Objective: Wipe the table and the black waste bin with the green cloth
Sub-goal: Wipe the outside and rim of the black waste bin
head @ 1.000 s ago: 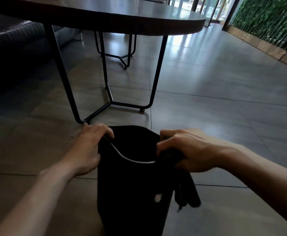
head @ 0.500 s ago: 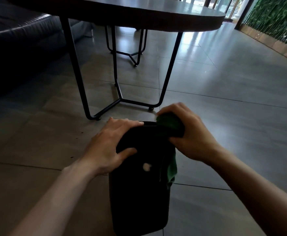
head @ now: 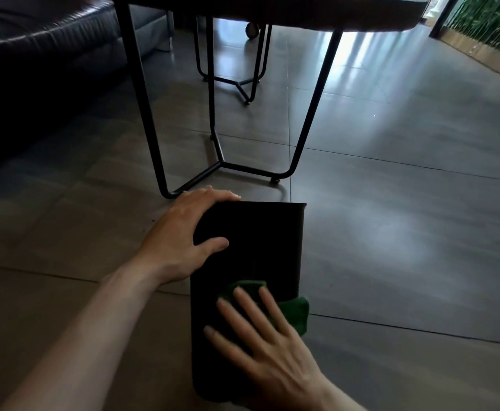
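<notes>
While the black waste bin [head: 251,250] lies tipped on the tiled floor [head: 406,188] with its open rim pointing away toward the table [head: 317,25], the step in hand is judged to be the wiping of the bin's outer wall. The left hand [head: 183,241] grips the bin near its rim, fingers curled over the upper far edge and thumb pressed against the near face, steadying it. The right hand [head: 266,333] lies flat, fingers straight and spread, pressing the green cloth [head: 294,310] against the lower part of the same face; the cloth shows beyond the fingertips and at the right edge of the bin. The two hands are apart, one at each end of the bin. The next move calls for sliding the flat hand and cloth along the wall while the left hand holds the bin against rolling, then turning the bin to present an unwiped side. Whether the table top has been wiped cannot be told, as only its underside edge and legs show. Count: one bin, one cloth, two hands, one near table on a black wire frame, a second similar frame [head: 243,81] behind it, and one dark sofa [head: 44,54] at left.
</notes>
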`<state>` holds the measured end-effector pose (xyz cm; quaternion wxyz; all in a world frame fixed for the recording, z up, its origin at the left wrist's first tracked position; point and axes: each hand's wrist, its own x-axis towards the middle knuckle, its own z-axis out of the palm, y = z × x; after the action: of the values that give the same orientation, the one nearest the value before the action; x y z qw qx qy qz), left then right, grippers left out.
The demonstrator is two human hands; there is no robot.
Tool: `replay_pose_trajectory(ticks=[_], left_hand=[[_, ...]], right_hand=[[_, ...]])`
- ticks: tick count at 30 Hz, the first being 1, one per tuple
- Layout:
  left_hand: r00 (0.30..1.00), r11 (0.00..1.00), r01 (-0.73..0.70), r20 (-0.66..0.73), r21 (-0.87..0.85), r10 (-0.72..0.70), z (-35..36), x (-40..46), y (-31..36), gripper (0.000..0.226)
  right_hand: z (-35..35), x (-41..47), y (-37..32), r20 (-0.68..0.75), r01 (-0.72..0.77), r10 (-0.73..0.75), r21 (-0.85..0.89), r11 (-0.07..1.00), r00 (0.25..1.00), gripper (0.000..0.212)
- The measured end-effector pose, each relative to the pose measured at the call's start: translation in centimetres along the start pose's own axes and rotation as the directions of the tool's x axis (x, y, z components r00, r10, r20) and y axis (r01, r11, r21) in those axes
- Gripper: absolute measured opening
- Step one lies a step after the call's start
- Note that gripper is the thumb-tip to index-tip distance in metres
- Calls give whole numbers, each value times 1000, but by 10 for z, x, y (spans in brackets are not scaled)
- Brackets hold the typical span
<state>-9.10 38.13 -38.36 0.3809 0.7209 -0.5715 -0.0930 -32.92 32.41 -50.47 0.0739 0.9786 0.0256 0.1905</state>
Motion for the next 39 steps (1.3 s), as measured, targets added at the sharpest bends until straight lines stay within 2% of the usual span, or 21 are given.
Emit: replay_pose_trajectory(ticks=[3,5,6,8,10,11,12,14,16,19,21,22,24,26,28,29,31,34,37,38,39], left_hand=[[999,999,-13,30,-34,14,2,0,1,67],[999,999,-17,28,-39,18,4,1,0,67],[1000,999,-11,28,-40,12,4,1,-1,67],[999,999,-12,32,-39,13,4,2,-4,68],[999,999,-13,32,-39,15,5,3,-6,69],[1000,999,-11,26,-39,12,6,3,-6,68],[1000,999,-11,20,-36,12,7,4,-7,67],[1000,1000,-13,14,-25,13,7,5,-10,66],[1000,1000,-12,6,-20,12,7,6,-12,67],[1000,1000,-4,11,-16,5,9,7,-12,66],[1000,1000,-4,15,-18,4,8,7,-11,67],[1000,1000,-5,17,-19,5,8,8,-11,67],[1000,1000,-10,18,-28,11,7,8,-11,67],[1000,999,-15,17,-39,15,7,7,-9,66],[1000,999,-8,2,-47,8,7,6,-9,66],[1000,999,-2,-4,-49,2,7,6,-9,66],[1000,999,9,-9,-49,-9,6,5,-8,65],[1000,999,8,-3,-50,-8,7,5,-8,65],[1000,999,14,-4,-49,-14,8,8,-8,65],[1000,999,16,-5,-47,-16,9,8,-9,65],[1000,999,18,-4,-49,-18,9,8,-9,65]], right_hand=[[7,-5,3,-29,173,-176,-86,981,984,43],[-1,9,25,-73,191,-200,-113,975,977,37],[-8,19,40,-123,130,-142,-102,986,982,36],[-26,44,70,-246,-107,105,7,994,964,42],[-40,66,92,-308,-338,367,145,930,878,53],[-43,74,95,-313,-395,435,183,900,844,56],[-42,76,92,-308,-400,440,186,897,843,57],[-29,60,71,-263,-282,309,134,950,914,53],[-8,25,41,-161,-43,52,59,997,986,36],[7,-20,14,14,200,-199,-52,978,980,32],[1,-14,24,-11,207,-208,-56,977,978,33],[-5,-4,33,-64,147,-149,-31,989,987,35],[-20,26,56,-195,-95,104,56,994,975,47],[-34,54,69,-258,-362,388,144,921,885,56],[-40,70,65,-257,-494,520,165,854,814,60],[-41,71,58,-239,-499,517,135,856,822,62],[-45,62,45,-150,-422,428,71,904,891,66],[-69,41,43,57,-340,336,192,920,940,59],[-103,41,65,348,-442,329,326,836,878,60],[-110,44,75,404,-487,340,348,801,849,64],[-114,49,83,389,-535,396,375,757,832,65]])
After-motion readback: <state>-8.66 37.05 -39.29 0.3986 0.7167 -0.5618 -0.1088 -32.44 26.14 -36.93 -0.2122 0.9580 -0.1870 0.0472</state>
